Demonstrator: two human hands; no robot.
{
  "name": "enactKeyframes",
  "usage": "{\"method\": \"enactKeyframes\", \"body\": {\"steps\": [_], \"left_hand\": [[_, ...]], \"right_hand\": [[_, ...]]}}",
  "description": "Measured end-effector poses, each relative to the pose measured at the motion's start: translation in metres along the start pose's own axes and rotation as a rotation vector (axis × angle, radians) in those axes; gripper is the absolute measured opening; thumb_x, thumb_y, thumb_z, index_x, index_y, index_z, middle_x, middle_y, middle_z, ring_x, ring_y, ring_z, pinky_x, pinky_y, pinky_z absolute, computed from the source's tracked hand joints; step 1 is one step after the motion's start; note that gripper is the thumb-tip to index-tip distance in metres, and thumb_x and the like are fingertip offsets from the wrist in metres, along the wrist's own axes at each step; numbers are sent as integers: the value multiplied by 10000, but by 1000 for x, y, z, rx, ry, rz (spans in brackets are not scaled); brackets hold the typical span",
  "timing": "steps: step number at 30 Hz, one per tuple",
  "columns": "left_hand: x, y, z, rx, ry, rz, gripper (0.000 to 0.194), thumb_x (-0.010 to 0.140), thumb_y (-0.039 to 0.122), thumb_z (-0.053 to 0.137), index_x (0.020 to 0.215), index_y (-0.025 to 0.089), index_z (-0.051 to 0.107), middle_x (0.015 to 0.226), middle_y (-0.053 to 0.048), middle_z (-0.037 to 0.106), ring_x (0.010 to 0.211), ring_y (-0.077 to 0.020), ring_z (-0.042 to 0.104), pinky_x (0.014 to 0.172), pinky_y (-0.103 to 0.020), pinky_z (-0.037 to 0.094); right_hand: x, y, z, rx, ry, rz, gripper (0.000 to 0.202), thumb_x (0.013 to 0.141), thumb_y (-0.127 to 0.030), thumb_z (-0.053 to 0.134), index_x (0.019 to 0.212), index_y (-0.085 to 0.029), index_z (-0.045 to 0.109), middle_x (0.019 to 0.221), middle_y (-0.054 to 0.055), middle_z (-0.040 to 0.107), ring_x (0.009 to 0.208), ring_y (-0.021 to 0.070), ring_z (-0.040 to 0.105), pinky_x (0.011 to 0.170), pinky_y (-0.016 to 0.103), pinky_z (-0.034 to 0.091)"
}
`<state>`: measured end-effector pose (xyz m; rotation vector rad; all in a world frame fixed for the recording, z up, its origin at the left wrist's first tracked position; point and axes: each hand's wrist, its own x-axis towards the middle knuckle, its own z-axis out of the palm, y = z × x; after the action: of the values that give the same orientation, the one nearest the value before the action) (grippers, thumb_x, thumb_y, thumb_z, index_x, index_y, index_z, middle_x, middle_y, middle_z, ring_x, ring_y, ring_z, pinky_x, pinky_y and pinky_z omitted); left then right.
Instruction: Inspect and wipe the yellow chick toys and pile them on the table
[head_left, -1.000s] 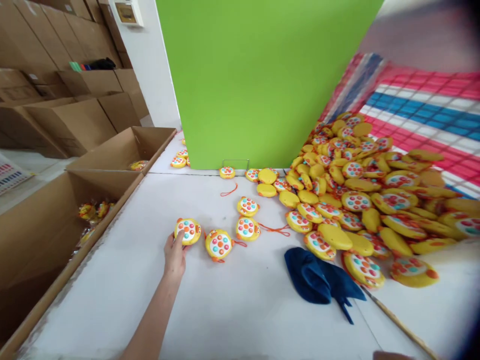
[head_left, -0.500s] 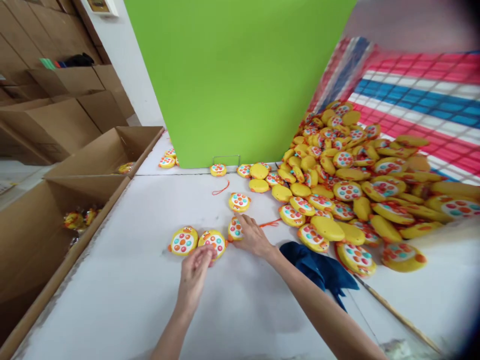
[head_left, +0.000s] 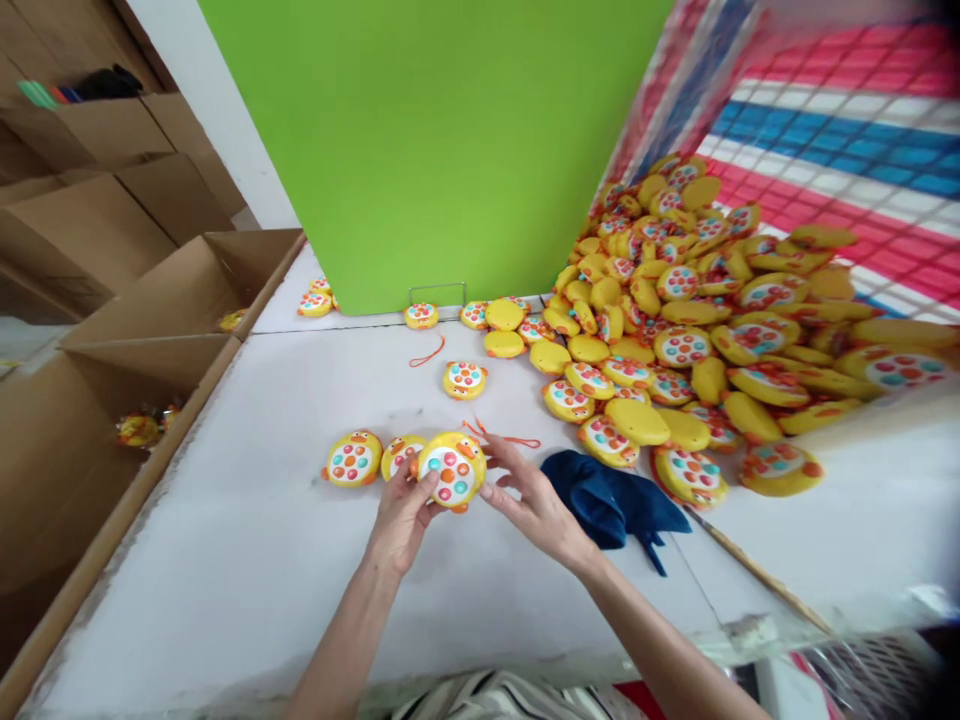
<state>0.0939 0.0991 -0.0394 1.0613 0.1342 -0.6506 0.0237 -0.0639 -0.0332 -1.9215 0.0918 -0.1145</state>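
My left hand grips a yellow duck-shaped pop toy by its left edge, its white face with coloured buttons turned up. Right beside it, my right hand has its thumb and fingers spread; its fingertips are close to the toy's right edge, and I cannot tell whether they touch. Partly behind the held toy lies another duck toy, and a further one sits to its left. A thin red cord lies just beyond my right fingers. One more duck toy rests farther back.
A large heap of duck toys fills the right side against striped sheeting. A green board stands at the back. Dark blue cloth and a thin stick lie at right. Open cardboard boxes line the left edge.
My left hand now holds a duck toy up off the table. My right hand, earlier on a toy lying there, has come away with fingers spread. The view has tilted down.
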Motion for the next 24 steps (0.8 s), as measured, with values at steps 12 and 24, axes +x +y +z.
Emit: {"method": "enactKeyframes", "body": {"steps": [12,24], "left_hand": [[-4,-8,-1,275,124,59,504,632,436,748,1010,138,597,919,-82,677,801,-222,659,659,-280,548],[43,36,-17,-109,299,220,287,707,242,724,934,162,568,892,-28,663,790,-160,656,716,-292,570]], "right_hand": [[4,4,20,138,-140,6,605,824,-411,581,1354,-183,401,1184,74,583,906,162,588,700,229,498],[116,44,-15,-400,92,85,582,823,-391,565,1327,-133,429,1289,151,490,1168,239,478,955,374,416]]}}
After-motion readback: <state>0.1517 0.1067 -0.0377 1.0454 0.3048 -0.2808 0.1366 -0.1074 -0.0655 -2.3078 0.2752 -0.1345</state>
